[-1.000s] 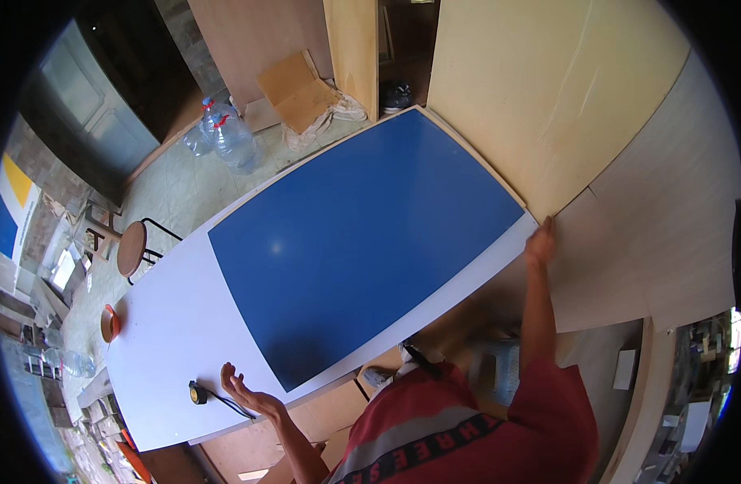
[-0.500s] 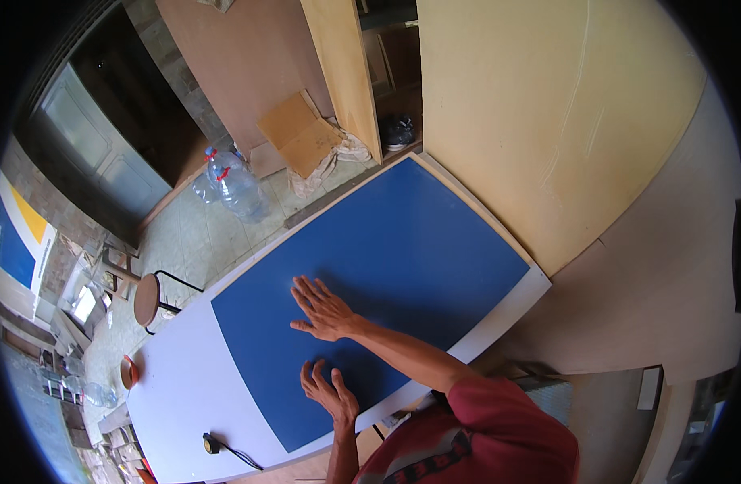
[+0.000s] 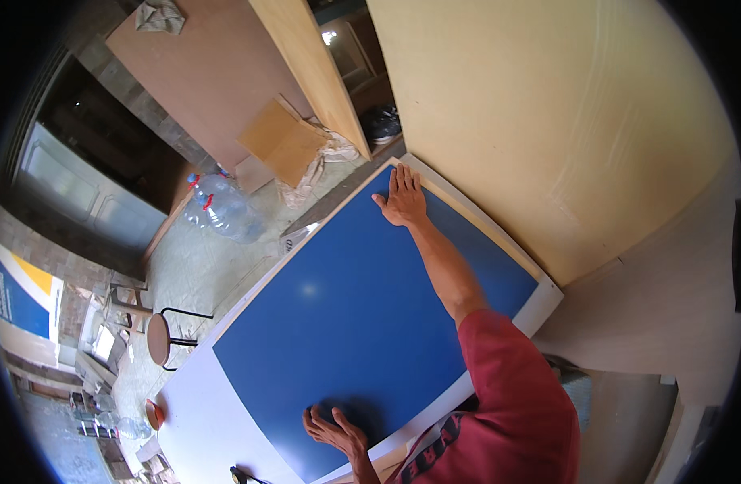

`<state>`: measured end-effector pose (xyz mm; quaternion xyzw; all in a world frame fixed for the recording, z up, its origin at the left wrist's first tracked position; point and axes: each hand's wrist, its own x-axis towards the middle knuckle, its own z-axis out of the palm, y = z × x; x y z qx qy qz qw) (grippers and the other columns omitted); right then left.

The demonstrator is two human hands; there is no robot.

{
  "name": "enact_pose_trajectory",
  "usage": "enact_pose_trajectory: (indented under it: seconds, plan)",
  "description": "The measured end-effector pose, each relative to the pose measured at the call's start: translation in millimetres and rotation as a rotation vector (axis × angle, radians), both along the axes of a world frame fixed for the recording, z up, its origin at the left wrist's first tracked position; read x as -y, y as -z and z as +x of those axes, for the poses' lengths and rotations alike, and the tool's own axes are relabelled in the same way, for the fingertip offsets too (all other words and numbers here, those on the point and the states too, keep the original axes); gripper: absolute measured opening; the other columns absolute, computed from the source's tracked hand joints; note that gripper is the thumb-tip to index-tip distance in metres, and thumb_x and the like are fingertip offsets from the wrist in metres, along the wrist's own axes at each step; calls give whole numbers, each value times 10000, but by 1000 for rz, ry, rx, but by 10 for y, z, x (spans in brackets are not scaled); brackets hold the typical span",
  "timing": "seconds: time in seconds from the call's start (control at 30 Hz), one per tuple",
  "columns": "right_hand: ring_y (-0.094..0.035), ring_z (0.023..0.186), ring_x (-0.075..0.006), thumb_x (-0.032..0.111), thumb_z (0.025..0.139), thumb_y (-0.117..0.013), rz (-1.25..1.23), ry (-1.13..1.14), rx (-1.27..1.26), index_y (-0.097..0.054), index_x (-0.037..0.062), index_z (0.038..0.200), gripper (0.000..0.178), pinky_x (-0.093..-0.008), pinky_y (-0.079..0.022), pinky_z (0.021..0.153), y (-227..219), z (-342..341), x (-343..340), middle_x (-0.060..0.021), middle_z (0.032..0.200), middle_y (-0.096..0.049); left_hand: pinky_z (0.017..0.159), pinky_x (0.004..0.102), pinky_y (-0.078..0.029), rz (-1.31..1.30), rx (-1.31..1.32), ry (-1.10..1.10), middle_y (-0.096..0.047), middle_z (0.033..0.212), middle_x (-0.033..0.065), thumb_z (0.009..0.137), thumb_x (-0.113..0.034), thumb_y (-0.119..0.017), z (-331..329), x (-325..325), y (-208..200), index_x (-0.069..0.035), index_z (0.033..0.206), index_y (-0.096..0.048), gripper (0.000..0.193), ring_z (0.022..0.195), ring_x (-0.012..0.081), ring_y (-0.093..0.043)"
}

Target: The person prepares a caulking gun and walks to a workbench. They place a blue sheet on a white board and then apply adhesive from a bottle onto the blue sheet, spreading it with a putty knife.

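Note:
A flat blue sheet point(image 3: 330, 315) lies over a board on a white-topped table point(image 3: 201, 403), with a pale wooden edge showing along its far sides. My right hand point(image 3: 404, 198) rests on the sheet's far corner, palm down with the fingers stretched out toward the edge. Close to the near edge, my left hand point(image 3: 338, 431) hovers at or touches the sheet, its fingers apart and slightly curled. Neither hand holds anything. At the bottom, a tape measure point(image 3: 240, 474) with a black strap is partly cut off by the picture's edge.
Large plywood panels point(image 3: 499, 105) lean beyond the table. A stool point(image 3: 158, 339) stands to the left, with clear plastic bottles point(image 3: 225, 211) and a cardboard piece point(image 3: 283, 143) on the floor farther back. A small reddish-brown bowl point(image 3: 154, 415) sits at the table's left edge.
My right hand has gone from the middle of the blue sheet out to its far corner. My left hand has shifted a little toward the near edge. The view has tilted slightly.

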<state>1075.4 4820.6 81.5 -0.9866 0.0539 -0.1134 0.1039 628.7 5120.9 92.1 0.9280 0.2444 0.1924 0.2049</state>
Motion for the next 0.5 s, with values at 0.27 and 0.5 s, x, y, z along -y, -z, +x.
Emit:
enact_pose_trajectory:
  seconds: [0.27, 0.5]
  plan:
    - [-77, 1559, -324, 657, 1013, -278, -11, 136, -99, -175, -71, 1568, 921, -491, -38, 1260, -78, -2442, 972, -230, 1656, -161, 1115, 566, -197, 47, -30, 68, -369, 1470, 220, 1036, -520, -419, -23, -69, 46, -3, 1364, -467, 614, 1399, 378, -297]
    - [-187, 1506, -450, 516, 1033, -434, -105, 425, -23, -476, -130, 1391, 740, -578, -129, 1219, 74, -4605, 1292, -333, 1571, -285, 1147, 589, -143, 97, -142, 433, -225, 1592, 280, 1029, -494, -448, 105, 137, -136, 37, 1468, -382, 692, 1488, 449, -168]
